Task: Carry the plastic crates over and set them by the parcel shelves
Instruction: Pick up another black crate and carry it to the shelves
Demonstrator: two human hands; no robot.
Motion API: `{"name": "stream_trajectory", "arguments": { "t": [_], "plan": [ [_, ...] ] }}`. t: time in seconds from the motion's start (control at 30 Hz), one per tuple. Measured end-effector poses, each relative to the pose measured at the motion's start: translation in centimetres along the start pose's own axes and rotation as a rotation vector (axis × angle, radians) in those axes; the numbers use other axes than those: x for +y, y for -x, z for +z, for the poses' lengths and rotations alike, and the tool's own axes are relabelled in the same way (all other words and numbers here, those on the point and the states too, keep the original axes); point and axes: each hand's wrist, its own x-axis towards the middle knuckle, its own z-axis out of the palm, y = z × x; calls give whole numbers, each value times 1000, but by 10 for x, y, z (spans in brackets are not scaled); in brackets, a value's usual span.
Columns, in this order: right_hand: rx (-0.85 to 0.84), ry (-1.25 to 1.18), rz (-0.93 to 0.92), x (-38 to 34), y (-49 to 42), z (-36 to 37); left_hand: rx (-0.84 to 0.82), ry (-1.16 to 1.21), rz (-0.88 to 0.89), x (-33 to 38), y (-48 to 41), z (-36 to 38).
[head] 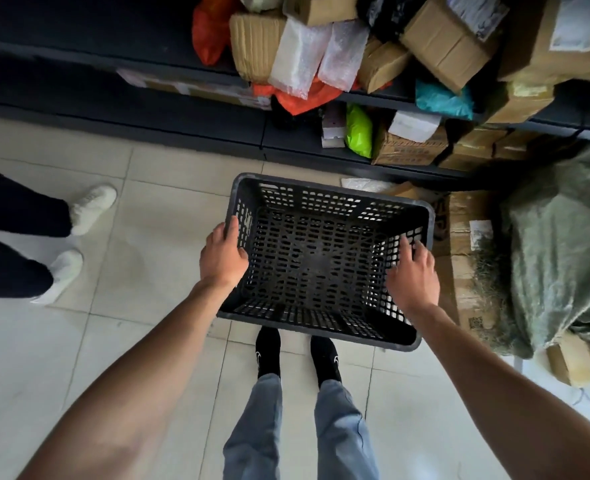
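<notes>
A black plastic crate [321, 258] with perforated walls and floor is empty and sits low in front of me, just short of the dark parcel shelves [196, 133]. My left hand [222, 258] grips its left rim, thumb inside. On the right rim rests my right hand [413, 275], fingers curled over the edge. Whether the crate touches the tiled floor I cannot tell. The shelves hold cardboard boxes, bubble-wrap packets and coloured bags [359, 129].
Another person's legs in dark trousers and white shoes [89, 209] stand at the left. Cardboard boxes [466, 258] and a large green woven sack [560, 244] crowd the floor right of the crate. My own feet [269, 351] stand just behind it on the pale tiles.
</notes>
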Motion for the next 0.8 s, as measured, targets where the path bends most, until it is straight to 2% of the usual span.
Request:
{"name": "stream_trajectory", "arguments": {
  "t": [0.17,0.3,0.47,0.6,0.8],
  "plan": [
    [-35,46,-267,-76,23,-22,111,14,-29,-8,60,-31],
    [-33,109,-502,-144,62,-37,182,81,-161,-44,123,-53],
    [-72,225,-749,-225,141,-25,298,205,-430,-129,237,-53],
    [-134,347,-980,-268,242,22,363,284,-684,-203,369,-25],
    [-232,534,-1265,-280,437,115,441,460,-1090,-265,598,51]
  ]
}}
